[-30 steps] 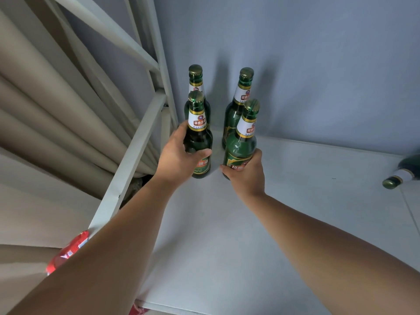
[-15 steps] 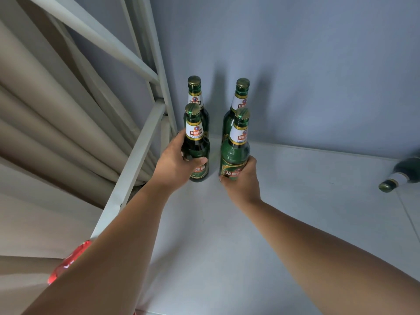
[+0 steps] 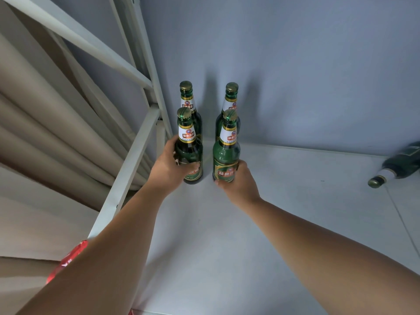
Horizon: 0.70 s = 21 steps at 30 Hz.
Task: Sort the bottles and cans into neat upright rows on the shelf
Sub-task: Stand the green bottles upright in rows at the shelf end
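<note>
Two front bottles (image 3: 226, 155) inside curled fingers (image 3: 241, 164).

Upright 2x2 in shelf (image 3: 295, 201) back-left corner: front left bottle (image 3: 188, 153), front right bottle (image 3: 225, 155), back left bottle (image 3: 186, 98), back right bottle (image 3: 231, 98), green, gold caps; fifth bottle (image 3: 400, 165) lying far right

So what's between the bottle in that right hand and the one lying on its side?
Nothing: in the head view, only bare shelf runs from the bottle in the right hand to the lying bottle.
</note>
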Each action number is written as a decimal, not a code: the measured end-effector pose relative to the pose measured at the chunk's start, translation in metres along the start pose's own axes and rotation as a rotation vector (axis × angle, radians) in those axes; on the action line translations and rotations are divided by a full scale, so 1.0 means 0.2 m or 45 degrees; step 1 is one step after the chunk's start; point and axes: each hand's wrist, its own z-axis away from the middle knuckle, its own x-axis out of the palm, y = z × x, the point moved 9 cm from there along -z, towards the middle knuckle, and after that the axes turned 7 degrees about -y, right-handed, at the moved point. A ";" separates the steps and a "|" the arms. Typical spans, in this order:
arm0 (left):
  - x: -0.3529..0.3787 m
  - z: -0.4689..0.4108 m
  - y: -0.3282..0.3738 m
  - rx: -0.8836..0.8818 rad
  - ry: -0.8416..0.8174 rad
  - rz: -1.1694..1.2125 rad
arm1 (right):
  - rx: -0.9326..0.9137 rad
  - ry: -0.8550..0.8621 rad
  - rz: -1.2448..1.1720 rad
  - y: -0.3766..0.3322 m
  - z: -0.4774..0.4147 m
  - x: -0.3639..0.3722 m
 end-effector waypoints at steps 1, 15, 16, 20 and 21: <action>0.00 0.01 -0.03 -0.022 0.010 0.005 | 0.007 -0.010 0.016 0.01 0.01 -0.01; 0.13 0.21 -0.22 -0.245 0.089 -0.091 | 0.066 -0.101 0.231 0.18 0.12 -0.28; 0.15 0.22 -0.22 -0.248 0.087 -0.103 | 0.066 -0.097 0.231 0.20 0.13 -0.30; 0.27 0.27 -0.20 -0.282 0.058 -0.143 | 0.067 -0.087 0.232 0.27 0.19 -0.40; 0.30 0.27 -0.19 -0.288 0.046 -0.145 | 0.074 -0.086 0.226 0.30 0.21 -0.43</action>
